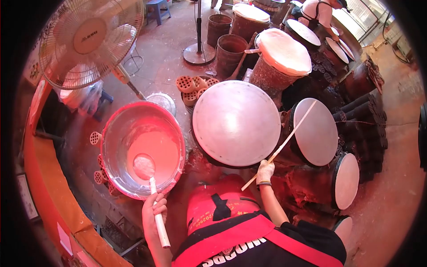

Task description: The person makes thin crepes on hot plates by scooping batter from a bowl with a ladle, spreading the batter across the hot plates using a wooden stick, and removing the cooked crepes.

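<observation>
My left hand [155, 208] is closed around the pale handle of a ladle [144, 167]. The ladle's bowl rests in thin batter [160, 147], tinted pink by the light, inside a wide metal basin [179, 133]. In my gloved right hand [265, 172] is a long, thin wooden stick [288, 139], slanting up to the right. Its far end reaches over a round griddle [316, 131] on the right. Directly ahead, between my hands, lies a larger round griddle [235, 122] with a smooth, bare top; my right hand is close to its lower right edge.
A standing fan [89, 38] is at upper left. Behind the large griddle are perforated clay-coloured briquettes [191, 86] and a stove topped with a pale round sheet [284, 51]. Dark briquettes [369, 120] are stacked at right. Another person [316, 11] works at the far griddles.
</observation>
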{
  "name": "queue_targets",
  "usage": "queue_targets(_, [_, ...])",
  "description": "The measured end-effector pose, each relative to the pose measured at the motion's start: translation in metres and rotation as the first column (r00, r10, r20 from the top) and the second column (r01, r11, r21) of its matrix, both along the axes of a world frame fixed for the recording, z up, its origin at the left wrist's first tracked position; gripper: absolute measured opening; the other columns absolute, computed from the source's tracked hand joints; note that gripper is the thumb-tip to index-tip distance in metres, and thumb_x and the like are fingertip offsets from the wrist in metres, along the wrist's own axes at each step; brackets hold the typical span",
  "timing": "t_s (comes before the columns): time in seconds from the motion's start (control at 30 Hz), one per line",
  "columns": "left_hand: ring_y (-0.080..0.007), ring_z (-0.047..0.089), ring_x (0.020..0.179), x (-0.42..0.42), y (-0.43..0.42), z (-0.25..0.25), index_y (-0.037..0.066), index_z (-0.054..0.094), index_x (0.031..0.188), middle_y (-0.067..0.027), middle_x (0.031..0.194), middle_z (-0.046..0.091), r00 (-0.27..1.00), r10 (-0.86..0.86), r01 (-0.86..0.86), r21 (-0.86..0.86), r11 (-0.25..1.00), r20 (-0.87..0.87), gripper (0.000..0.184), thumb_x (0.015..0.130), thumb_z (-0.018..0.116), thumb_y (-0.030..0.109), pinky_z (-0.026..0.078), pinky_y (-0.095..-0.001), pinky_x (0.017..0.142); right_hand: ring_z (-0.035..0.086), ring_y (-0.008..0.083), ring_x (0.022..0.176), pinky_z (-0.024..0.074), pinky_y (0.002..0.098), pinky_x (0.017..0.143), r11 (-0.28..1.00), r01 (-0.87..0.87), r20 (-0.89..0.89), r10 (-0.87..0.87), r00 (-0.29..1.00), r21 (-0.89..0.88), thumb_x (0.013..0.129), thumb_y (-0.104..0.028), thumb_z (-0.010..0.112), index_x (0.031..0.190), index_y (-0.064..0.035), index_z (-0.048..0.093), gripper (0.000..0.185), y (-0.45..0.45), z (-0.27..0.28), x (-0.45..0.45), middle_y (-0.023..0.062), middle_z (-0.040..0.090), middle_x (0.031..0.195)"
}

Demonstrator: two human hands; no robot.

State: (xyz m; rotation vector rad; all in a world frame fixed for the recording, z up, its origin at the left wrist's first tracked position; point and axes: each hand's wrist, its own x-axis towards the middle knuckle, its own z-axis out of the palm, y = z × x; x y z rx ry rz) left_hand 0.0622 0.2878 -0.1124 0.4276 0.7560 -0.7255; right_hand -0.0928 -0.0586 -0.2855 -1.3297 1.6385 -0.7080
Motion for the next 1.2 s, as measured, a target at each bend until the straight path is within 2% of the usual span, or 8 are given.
queue_targets(0.47, [-0.0057, 0.035, 0.049, -0.023, -0.032, 0.009, -0.009, 0.038, 0.106, -0.0034, 0.068, 0.037, 0.996, 0.088, -0.089, -0.033, 0.995, -0.028, 0.019, 0.093, 0.039, 0.004, 0.033, -0.0162, 0.036, 0.05, 0.0162, 0.045, 0.0519, 0.0339, 0.04, 0.972, -0.111, 0.174, 0.076, 0.982, 0.205, 0.079, -0.008, 0.045, 0.1, 0.0008, 0.05, 0.023, -0.018, 0.005, -0.011, 0.0035, 0.044, 0.063])
queue_targets(0.53, [-0.0053, 0.033, 0.048, -0.027, -0.026, 0.004, -0.007, 0.042, 0.105, -0.0034, 0.068, 0.037, 0.991, 0.09, -0.102, -0.125, 0.987, -0.104, 0.017, 0.093, 0.041, 0.003, 0.03, -0.016, 0.034, 0.048, 0.011, 0.052, 0.0443, 0.0242, 0.043, 0.955, -0.201, -0.009, 0.205, 0.979, -0.219, 0.082, -0.008, 0.05, 0.109, -0.0052, 0.053, 0.027, -0.032, -0.027, -0.033, -0.002, 0.047, 0.074])
queue_targets(0.57, [-0.0062, 0.035, 0.048, -0.03, -0.024, 0.004, -0.011, 0.04, 0.107, -0.0033, 0.068, 0.036, 0.99, 0.107, -0.12, -0.152, 0.981, -0.094, 0.021, 0.093, 0.038, 0.004, 0.033, -0.0174, 0.036, 0.046, 0.0075, 0.059, 0.0388, 0.0187, 0.049, 0.994, -0.055, 0.271, 0.028, 0.962, 0.092, 0.086, -0.008, 0.05, 0.113, -0.0085, 0.054, 0.028, -0.034, 0.003, -0.032, -0.0041, 0.05, 0.08])
queue_targets(0.63, [-0.005, 0.034, 0.048, -0.035, -0.019, 0.003, -0.01, 0.041, 0.108, -0.0028, 0.067, 0.038, 0.989, 0.125, -0.132, -0.09, 0.987, -0.085, 0.021, 0.092, 0.041, 0.004, 0.031, -0.0159, 0.036, 0.038, 0.0031, 0.056, 0.032, 0.0189, 0.045, 0.981, -0.145, 0.611, 0.192, 0.768, -0.126, 0.091, -0.015, 0.051, 0.124, -0.0088, 0.051, 0.033, -0.049, 0.019, -0.033, -0.0061, 0.046, 0.079])
queue_targets(0.67, [-0.0045, 0.034, 0.048, -0.038, -0.015, 0.0, -0.009, 0.041, 0.107, -0.0025, 0.068, 0.038, 0.989, 0.127, -0.13, -0.036, 0.991, -0.072, 0.02, 0.092, 0.043, 0.004, 0.03, -0.0153, 0.035, 0.033, 0.0026, 0.05, 0.0263, 0.019, 0.041, 0.932, -0.254, 0.33, 0.333, 0.883, -0.26, 0.093, -0.022, 0.053, 0.125, -0.0073, 0.051, 0.035, -0.052, 0.029, -0.031, -0.0074, 0.044, 0.071])
queue_targets(0.8, [-0.0035, 0.034, 0.047, -0.03, 0.01, -0.025, -0.006, 0.042, 0.103, -0.002, 0.069, 0.04, 0.983, 0.177, -0.175, 0.059, 0.983, -0.045, 0.017, 0.09, 0.047, 0.004, 0.029, -0.0144, 0.035, 0.03, 0.0019, 0.046, 0.0231, 0.0183, 0.041, 0.586, -0.794, 0.274, 0.746, 0.607, 0.163, 0.092, -0.033, 0.054, 0.125, -0.008, 0.051, 0.041, -0.024, 0.121, 0.021, -0.0072, 0.04, 0.057])
queue_targets(1.0, [-0.0068, 0.036, 0.044, 0.035, 0.076, -0.126, 0.001, 0.043, 0.089, -0.0035, 0.07, 0.043, 0.973, -0.144, 0.013, 0.583, 0.813, 0.179, 0.01, 0.088, 0.048, 0.009, 0.031, -0.0206, 0.035, 0.047, 0.0069, 0.052, 0.0341, 0.0198, 0.039, -0.116, -0.76, 0.57, 0.735, 0.368, 0.64, 0.089, -0.029, 0.047, 0.132, -0.0097, 0.04, 0.047, 0.049, 0.181, 0.132, 0.0011, 0.054, 0.072])
queue_targets(1.2, [-0.0157, 0.047, 0.043, 0.159, 0.129, -0.226, -0.003, 0.041, 0.094, -0.0059, 0.059, 0.046, 0.861, -0.504, 0.188, 0.882, 0.433, 0.064, 0.016, 0.086, 0.046, 0.01, 0.04, -0.0291, 0.036, 0.05, 0.009, 0.046, 0.0391, 0.0212, 0.04, -0.061, -0.648, 0.362, 0.867, 0.343, 0.759, 0.088, -0.022, 0.043, 0.133, -0.0177, 0.039, 0.045, 0.073, 0.144, 0.217, 0.0025, 0.056, 0.068])
